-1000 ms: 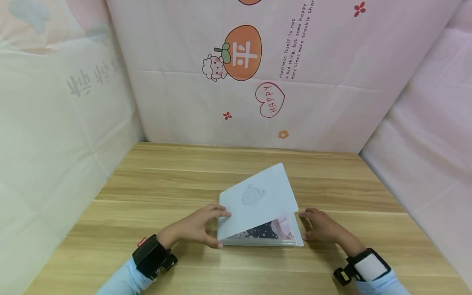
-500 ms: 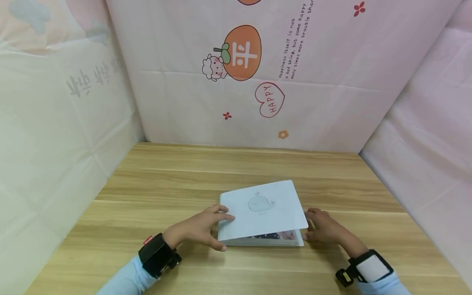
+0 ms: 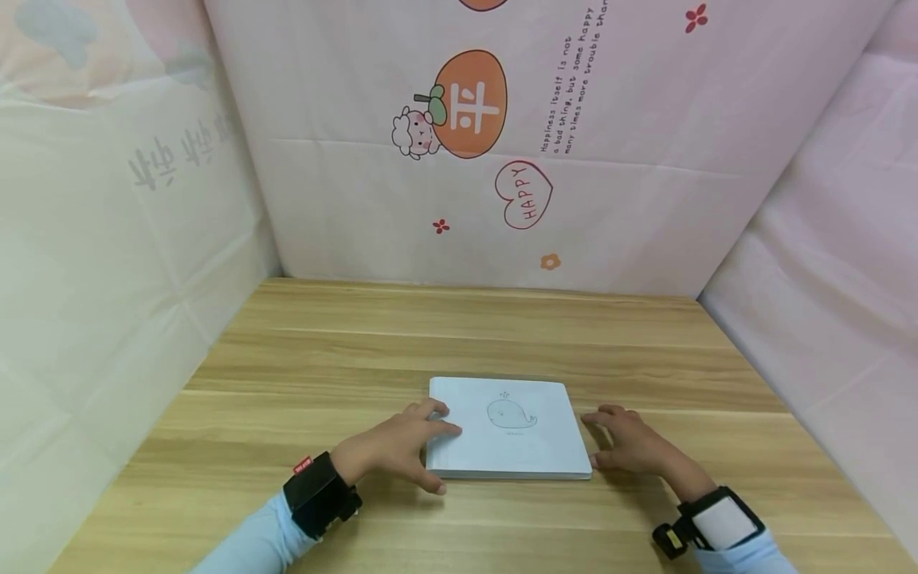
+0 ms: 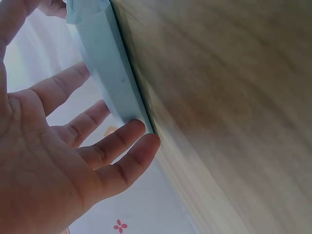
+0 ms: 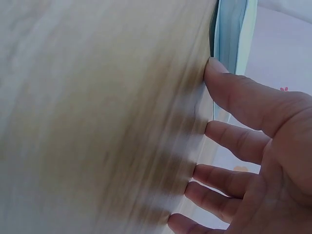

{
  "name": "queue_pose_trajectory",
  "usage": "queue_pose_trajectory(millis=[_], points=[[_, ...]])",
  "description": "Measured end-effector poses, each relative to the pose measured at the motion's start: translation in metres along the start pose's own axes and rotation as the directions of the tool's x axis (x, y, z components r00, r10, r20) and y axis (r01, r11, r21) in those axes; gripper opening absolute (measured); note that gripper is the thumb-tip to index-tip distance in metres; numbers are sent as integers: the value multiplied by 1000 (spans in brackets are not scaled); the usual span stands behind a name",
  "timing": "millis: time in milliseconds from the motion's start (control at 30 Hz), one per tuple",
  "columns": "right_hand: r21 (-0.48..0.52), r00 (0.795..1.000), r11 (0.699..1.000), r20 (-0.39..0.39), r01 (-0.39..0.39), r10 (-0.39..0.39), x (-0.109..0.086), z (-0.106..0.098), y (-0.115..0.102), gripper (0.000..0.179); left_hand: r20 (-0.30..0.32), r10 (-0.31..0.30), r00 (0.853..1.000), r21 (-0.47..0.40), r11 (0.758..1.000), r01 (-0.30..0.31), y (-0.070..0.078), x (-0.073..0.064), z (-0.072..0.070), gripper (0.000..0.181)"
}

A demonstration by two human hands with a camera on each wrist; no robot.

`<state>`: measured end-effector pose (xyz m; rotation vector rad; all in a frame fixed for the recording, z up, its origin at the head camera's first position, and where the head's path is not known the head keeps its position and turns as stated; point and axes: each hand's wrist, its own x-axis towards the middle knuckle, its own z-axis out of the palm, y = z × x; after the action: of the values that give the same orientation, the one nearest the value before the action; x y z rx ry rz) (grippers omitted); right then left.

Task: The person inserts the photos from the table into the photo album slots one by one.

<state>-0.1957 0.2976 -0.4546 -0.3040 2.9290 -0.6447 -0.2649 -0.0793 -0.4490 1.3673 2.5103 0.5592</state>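
Note:
A photo album (image 3: 466, 446) with a pale cover and a small whale drawing lies closed and flat on the table in the head view. My left hand (image 3: 398, 448) is at its left edge, fingers spread, with fingertips over the cover and the thumb near the front corner. In the left wrist view, fingers touch the album's pale blue spine (image 4: 105, 63). My right hand (image 3: 634, 445) rests on the table by the right edge, fingers loosely bent. In the right wrist view the thumb (image 5: 243, 95) is against the album's edge (image 5: 229, 39); the other fingertips are on the wood.
The wooden table (image 3: 344, 335) reaches back to a printed white cloth (image 3: 344, 215). More cloth hangs along the left and right sides. A black wrist strap with a camera (image 3: 323, 494) sits on the left wrist, another (image 3: 717, 518) on the right.
The album's cover has come down from tilted up to flat, hiding the dark and pink pictures inside. My left hand has moved slightly to the right; the right hand has hardly moved.

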Motion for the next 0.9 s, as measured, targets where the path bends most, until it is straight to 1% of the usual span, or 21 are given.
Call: queue_pose_trajectory(millis=[400,733,900], points=[[-24,1000,1000,-14,-18,18,1,-1,-10,64,4,22,1000,18,1000,-22,-6,-1,-10,76],[19,999,999,-8,-40,40,-4,6,-15,64,36,24,999,6,1000,-24,-12,-4,-7,76],[22,999,999,-12,-34,34,-3,6,-18,63,21,41,999,25,999,-41,-16,-4,-10,75]])
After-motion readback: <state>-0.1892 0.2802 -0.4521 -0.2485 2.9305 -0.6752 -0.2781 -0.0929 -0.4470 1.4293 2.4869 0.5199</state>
